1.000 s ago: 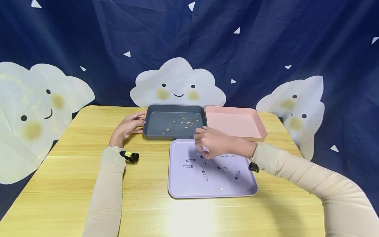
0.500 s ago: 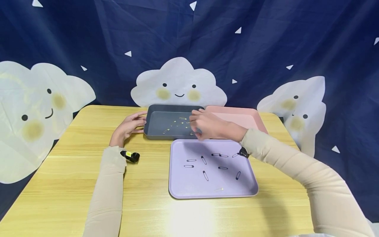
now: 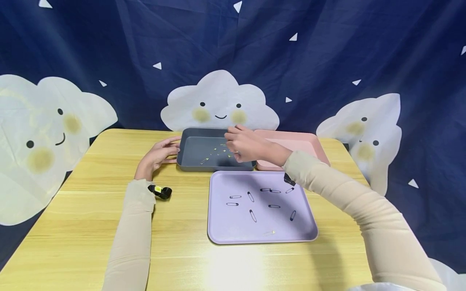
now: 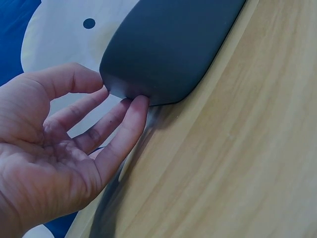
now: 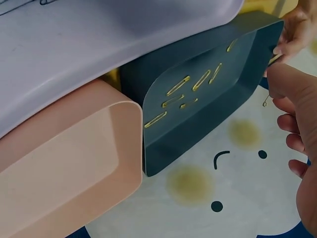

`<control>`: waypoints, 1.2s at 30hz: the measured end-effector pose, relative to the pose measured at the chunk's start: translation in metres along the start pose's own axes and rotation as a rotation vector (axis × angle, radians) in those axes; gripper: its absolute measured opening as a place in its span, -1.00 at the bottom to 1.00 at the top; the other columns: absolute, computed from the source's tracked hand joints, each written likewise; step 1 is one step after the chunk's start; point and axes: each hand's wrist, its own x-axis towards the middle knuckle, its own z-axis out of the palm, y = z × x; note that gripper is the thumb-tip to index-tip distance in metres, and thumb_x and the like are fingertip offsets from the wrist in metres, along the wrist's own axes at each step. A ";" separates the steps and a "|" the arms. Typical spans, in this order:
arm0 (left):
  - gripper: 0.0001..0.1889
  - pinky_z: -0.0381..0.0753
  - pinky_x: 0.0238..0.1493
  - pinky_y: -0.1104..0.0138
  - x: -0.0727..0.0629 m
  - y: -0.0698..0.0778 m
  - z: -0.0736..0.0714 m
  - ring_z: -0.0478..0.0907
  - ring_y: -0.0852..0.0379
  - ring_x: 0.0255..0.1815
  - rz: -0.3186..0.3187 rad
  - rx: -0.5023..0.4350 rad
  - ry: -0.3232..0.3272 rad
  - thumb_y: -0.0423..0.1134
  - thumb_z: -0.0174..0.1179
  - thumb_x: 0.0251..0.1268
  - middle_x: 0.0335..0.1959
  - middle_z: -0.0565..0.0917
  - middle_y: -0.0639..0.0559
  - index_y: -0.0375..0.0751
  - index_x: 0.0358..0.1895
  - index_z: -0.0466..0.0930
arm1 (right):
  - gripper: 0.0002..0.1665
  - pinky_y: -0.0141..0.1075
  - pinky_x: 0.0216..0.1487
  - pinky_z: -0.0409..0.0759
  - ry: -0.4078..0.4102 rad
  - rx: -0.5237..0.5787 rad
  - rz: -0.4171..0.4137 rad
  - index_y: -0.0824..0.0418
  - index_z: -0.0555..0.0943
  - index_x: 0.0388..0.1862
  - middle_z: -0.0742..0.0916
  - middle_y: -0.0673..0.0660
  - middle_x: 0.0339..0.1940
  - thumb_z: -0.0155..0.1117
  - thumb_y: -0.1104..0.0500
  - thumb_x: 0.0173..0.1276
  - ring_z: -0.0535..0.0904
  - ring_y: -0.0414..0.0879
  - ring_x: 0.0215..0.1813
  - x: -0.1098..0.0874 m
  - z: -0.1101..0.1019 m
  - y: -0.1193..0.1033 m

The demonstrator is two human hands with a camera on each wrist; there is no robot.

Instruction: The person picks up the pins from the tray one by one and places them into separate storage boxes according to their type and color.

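My right hand (image 3: pixel 247 143) is over the right part of the dark grey tray (image 3: pixel 194 150), covering some of it in the head view. Between its thumb and forefinger it pinches a safety pin (image 5: pixel 265 102), whose looped end pokes out in the right wrist view. Several gold safety pins (image 5: pixel 155 120) lie inside the grey tray. At that tray's left end, my left hand (image 3: pixel 159 154) touches the outer wall with extended fingertips (image 4: pixel 140 101). In front, the lilac tray (image 3: pixel 233 233) bears several black safety pins (image 3: pixel 293 216) and one gold safety pin (image 3: pixel 272 232) near its front edge.
A pink tray (image 3: pixel 320 155) stands against the grey tray's right end, partly behind my right forearm. All three trays rest on a wooden table (image 3: pixel 178 250). A dark blue curtain (image 3: pixel 134 101) with clouds hangs behind the table's back edge.
My right hand has moved from over the lilac tray, back and left, to above the grey tray. The left hand stays at the grey tray's end.
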 end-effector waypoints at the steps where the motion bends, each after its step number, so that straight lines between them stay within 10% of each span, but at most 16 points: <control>1: -0.31 0.70 0.00 0.28 0.000 0.000 0.000 0.56 0.12 0.06 0.000 -0.002 -0.001 -0.39 0.00 0.51 0.42 0.27 -0.25 -0.15 0.64 0.05 | -0.89 -0.16 -0.09 0.28 0.003 -0.009 -0.002 0.08 0.58 -0.56 0.57 0.04 -0.34 0.36 0.23 0.02 0.33 0.01 -0.19 0.001 0.001 0.001; 16: -0.31 0.66 0.17 0.15 -0.001 0.000 -0.001 0.45 -0.11 0.31 -0.011 0.012 -0.014 -0.38 -0.01 0.52 0.55 0.18 -0.33 -0.11 0.65 0.02 | -0.94 -0.12 -0.02 0.29 -0.041 -0.083 0.021 0.10 0.62 -0.49 0.58 0.08 -0.26 0.36 0.20 0.07 0.32 0.04 -0.14 0.020 0.023 0.005; 36: -0.31 0.71 -0.04 0.30 0.001 -0.002 -0.001 0.53 0.03 0.16 0.001 -0.006 -0.012 -0.39 0.00 0.51 0.50 0.22 -0.33 -0.12 0.64 0.05 | -0.81 -0.10 0.07 0.25 -0.176 -0.236 -0.019 0.04 0.77 -0.20 0.66 0.06 -0.13 0.32 0.12 0.22 0.34 0.03 -0.05 0.035 0.052 0.007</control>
